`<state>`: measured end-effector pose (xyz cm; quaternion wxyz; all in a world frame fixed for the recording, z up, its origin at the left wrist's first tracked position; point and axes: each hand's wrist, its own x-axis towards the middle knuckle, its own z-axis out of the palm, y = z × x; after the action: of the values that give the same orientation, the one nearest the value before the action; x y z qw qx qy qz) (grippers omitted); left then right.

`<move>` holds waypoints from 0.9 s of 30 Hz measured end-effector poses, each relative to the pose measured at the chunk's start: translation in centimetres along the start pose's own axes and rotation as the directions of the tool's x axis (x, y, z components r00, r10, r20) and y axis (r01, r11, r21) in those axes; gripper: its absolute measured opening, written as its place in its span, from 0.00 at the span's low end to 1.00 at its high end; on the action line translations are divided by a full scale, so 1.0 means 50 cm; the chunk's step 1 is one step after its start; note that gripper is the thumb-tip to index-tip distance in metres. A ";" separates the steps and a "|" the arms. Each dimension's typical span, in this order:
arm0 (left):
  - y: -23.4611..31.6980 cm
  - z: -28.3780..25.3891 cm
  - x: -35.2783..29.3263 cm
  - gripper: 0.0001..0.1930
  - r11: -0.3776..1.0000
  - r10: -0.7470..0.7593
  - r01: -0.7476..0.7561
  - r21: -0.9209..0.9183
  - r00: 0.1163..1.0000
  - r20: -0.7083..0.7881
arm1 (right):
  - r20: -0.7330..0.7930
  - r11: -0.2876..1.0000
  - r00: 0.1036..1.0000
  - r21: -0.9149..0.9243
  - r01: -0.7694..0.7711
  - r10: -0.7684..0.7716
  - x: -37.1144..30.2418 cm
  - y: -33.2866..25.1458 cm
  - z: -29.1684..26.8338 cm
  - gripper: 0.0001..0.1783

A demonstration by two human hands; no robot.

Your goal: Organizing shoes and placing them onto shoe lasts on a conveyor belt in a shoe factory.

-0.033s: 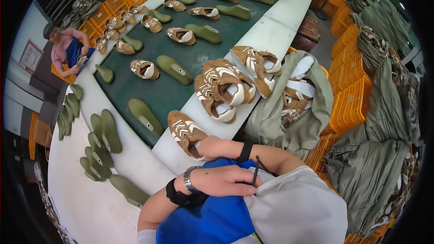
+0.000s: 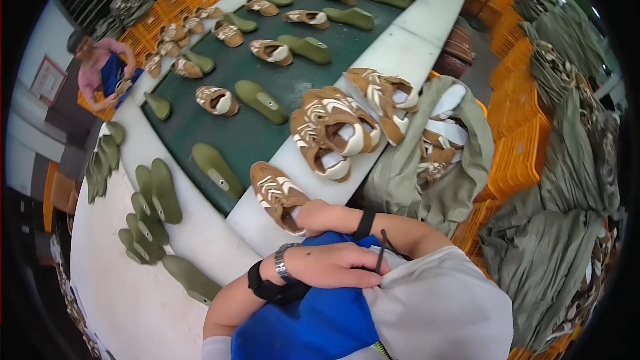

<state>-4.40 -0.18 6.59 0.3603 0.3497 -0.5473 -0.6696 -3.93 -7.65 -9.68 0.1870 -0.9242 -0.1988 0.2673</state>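
The room is full, with orange baskets (image 2: pixel 520 147) stacked on your right and wrinkly grey-green cloth (image 2: pixel 540 247) draped over them, maybe to keep dust off. Ahead is a flat, dark green belt (image 2: pixel 177 130) with smooth white edges. Shoes and hard, shiny foot shapes lie on it in rows, perhaps so they are easy to see and reach. Your arms cross, and your hands are apart. Your right hand (image 2: pixel 315 217) is at the open back end of a brown shoe (image 2: pixel 272 193) on the near white edge; its fingers are hidden, so I can't tell if they grip. Your left hand (image 2: pixel 333 265) lies over your front, by a thin black strap (image 2: pixel 382 253); I can't tell if it pinches it. The shoe looks soft and fuzzy, with wavy white stripes. Next to it, a pile of shoes (image 2: pixel 323 133) leans together, maybe to save room. More rounded foot shapes (image 2: pixel 163 190) huddle on your left.
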 end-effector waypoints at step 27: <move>-0.032 0.010 -0.027 0.15 0.970 0.235 -0.222 0.099 0.962 -0.140 | -0.539 0.953 0.795 -0.058 0.296 -0.280 0.020 -0.059 -0.024 0.12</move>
<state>-4.31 1.47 5.22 0.4608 0.3483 -0.5823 -0.5721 -3.23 -4.96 -7.84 0.2872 -0.9178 -0.2720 -0.0331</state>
